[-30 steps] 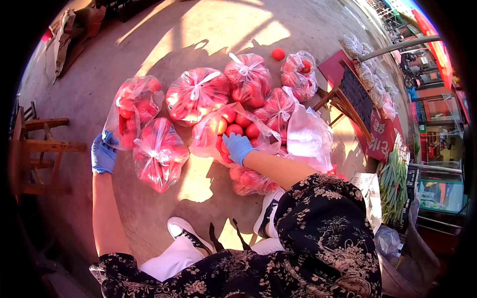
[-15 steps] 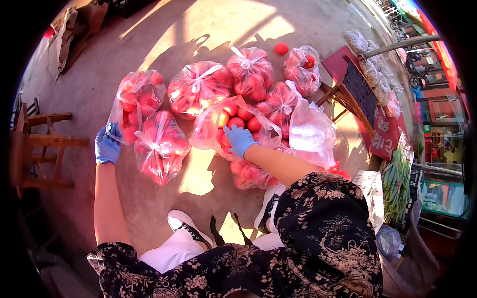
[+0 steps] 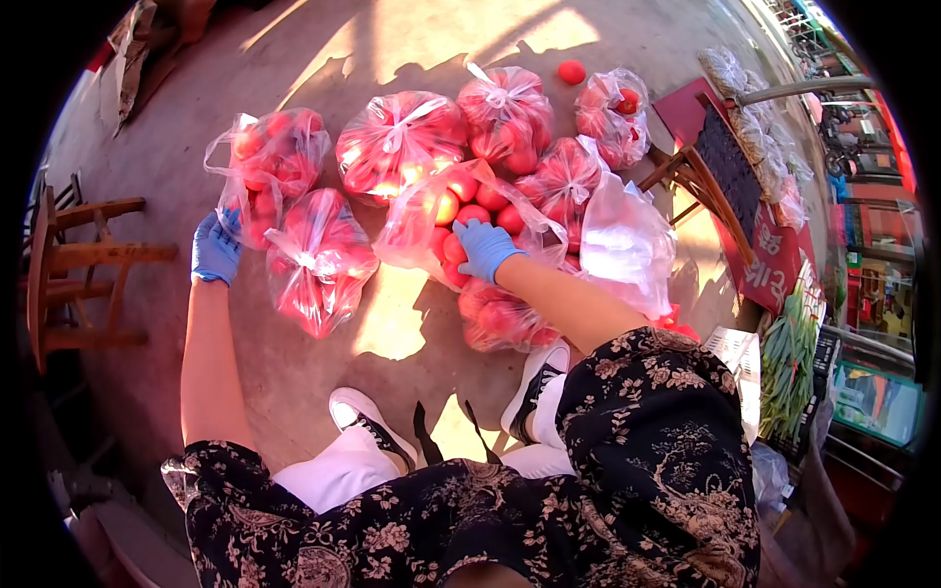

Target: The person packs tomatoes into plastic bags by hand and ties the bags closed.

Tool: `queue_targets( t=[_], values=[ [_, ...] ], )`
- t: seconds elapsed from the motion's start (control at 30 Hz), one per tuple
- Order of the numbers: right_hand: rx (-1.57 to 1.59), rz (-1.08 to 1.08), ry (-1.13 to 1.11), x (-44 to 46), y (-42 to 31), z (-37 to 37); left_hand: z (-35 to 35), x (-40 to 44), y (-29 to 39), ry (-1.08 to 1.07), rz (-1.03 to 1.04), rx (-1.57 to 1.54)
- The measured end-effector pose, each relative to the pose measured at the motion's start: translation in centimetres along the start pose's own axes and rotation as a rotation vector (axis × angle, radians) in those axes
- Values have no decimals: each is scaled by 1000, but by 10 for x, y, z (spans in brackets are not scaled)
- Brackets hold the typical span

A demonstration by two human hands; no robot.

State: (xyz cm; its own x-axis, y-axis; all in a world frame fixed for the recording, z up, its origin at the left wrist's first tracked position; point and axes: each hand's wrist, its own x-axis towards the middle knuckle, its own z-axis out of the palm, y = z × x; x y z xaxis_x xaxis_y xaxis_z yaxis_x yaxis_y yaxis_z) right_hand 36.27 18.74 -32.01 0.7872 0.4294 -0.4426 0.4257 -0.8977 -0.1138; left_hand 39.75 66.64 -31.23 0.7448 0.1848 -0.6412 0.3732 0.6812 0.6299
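Observation:
My left hand, in a blue glove, is at the lower left edge of a clear bag of red tomatoes, fingers loosely apart and touching the film. A tied bag of tomatoes lies just right of it. Over an open bag in the middle is my right hand, also gloved in blue, its fingers spread against the loose tomatoes. No tomato is visibly lifted. Tied bags surround the open one, and a stack of white plastic bags lies to its right.
A single tomato rests on the floor at the top. Wooden stools stand at the left, and a dark-seated chair at the right. Green onions lie beside a white crate. My shoes are below the bags.
The scene has shifted upward in view. At the left bag, the film once stretched to my left hand now stands above it. My right hand has moved slightly rightward over the open bag's tomatoes.

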Motion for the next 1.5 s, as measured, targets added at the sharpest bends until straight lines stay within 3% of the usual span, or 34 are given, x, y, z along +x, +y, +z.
queue_targets(
  t=[0.17,0.23,0.37,0.4,0.5,0.57,0.63,0.7,0.77,0.83,0.93,1.03,1.1,1.13,1.17,1.23,1.27,1.33,1.47,1.5],
  values=[
    [17,-24,28,-2,4,6,11,-9,-9,95,89,5],
    [-2,-32,-21,0,2,0,0,-3,-10,33,103,9],
    [58,-87,-125,25,12,-51,24,-32,0,71,102,30],
    [138,-10,9,29,6,-71,30,-37,3,112,95,49],
    [392,-195,351,56,-15,-126,40,-53,6,37,153,106],
    [616,-334,310,83,-49,-160,54,-66,4,14,244,165],
    [866,-283,243,91,-110,-193,65,-80,4,-34,302,231],
    [662,-116,418,122,-159,-195,52,-75,2,-156,308,240],
    [753,23,294,151,-196,-196,38,-71,-1,-219,315,219],
    [1143,202,340,238,-219,-124,36,-77,1,-272,349,199],
    [1504,342,196,260,-216,-121,34,-86,10,-375,368,174],
    [1741,150,264,271,-187,-132,27,-84,18,-364,376,64],
    [2230,201,222,261,-160,-156,18,-82,24,-340,351,-121],
    [2403,224,241,260,-145,-165,21,-87,30,-187,326,-180],
    [2305,327,354,232,-141,-191,17,-86,33,-157,289,-197],
    [2122,368,272,219,-109,-203,16,-90,38,-162,223,-222],
    [1979,278,207,213,-101,-207,15,-90,38,-269,214,-193],
    [1683,117,63,198,-92,-204,27,-94,36,-245,196,-150],
    [1285,96,52,178,-75,-194,44,-98,22,-219,201,-26],
    [1174,126,147,168,-67,-188,45,-99,20,-229,192,6]
  ],
)
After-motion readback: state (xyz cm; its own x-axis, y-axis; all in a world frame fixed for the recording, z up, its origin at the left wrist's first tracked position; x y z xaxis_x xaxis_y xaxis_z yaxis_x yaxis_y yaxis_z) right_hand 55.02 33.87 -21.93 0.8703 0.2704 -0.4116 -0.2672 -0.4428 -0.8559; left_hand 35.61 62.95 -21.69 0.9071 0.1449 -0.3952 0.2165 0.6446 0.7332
